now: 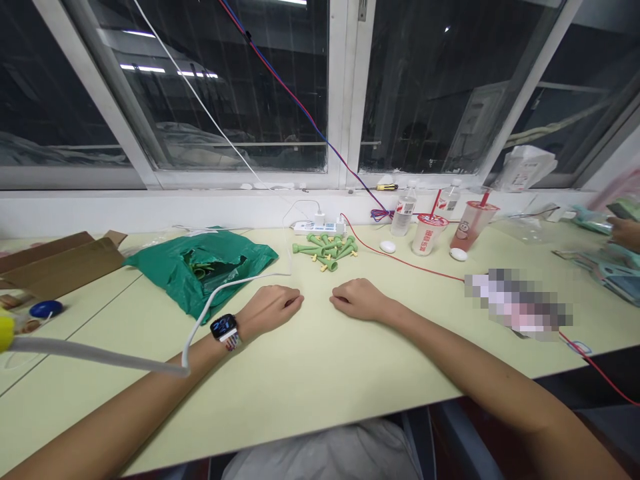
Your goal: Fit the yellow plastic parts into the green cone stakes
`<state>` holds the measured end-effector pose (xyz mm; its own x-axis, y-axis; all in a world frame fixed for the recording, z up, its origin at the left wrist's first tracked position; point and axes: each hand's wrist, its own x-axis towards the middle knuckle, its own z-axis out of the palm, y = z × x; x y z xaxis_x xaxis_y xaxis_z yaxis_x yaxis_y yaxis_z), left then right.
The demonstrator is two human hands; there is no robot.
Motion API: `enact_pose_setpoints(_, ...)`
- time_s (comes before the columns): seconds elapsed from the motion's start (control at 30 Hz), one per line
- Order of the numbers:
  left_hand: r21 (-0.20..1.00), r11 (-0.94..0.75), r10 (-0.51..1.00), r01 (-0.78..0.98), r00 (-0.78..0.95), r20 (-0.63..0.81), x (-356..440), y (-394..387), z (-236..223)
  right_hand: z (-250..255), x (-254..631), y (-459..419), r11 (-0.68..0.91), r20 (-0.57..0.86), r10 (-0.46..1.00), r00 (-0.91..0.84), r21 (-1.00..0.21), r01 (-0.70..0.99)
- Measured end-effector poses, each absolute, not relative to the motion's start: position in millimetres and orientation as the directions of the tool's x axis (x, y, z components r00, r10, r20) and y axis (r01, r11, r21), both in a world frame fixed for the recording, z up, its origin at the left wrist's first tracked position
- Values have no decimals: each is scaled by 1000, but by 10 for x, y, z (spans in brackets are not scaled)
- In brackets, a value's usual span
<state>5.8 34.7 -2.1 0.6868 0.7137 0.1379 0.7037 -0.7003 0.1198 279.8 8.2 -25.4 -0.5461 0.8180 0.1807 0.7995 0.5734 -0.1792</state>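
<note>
My left hand (270,309) rests on the table in a loose fist, with a watch (225,328) on its wrist. Facing it across a small gap, my right hand (361,298) is also curled closed on the tabletop. Nothing shows in either hand. Just beyond them lies a pile of green plastic trumpet-shaped pieces (331,249) with small yellow parts. Left of my left hand sits a torn green plastic bag (235,252), with similar green pieces visible through its opening.
A white cable (100,350) crosses over my left forearm. A power strip (320,228) stands behind the pile. Cups with straws (429,233), a bottle (403,212) and a pixelated object (517,303) are on the right. A cardboard box (65,267) lies left; another person's hand (626,233) shows far right.
</note>
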Motion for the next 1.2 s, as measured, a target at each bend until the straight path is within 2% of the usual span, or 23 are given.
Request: enact_pose_setpoints(1.2,147,-679,734,719,665,138,65,359,-30,-254,2789,88,560,157,827,-540,-156,813)
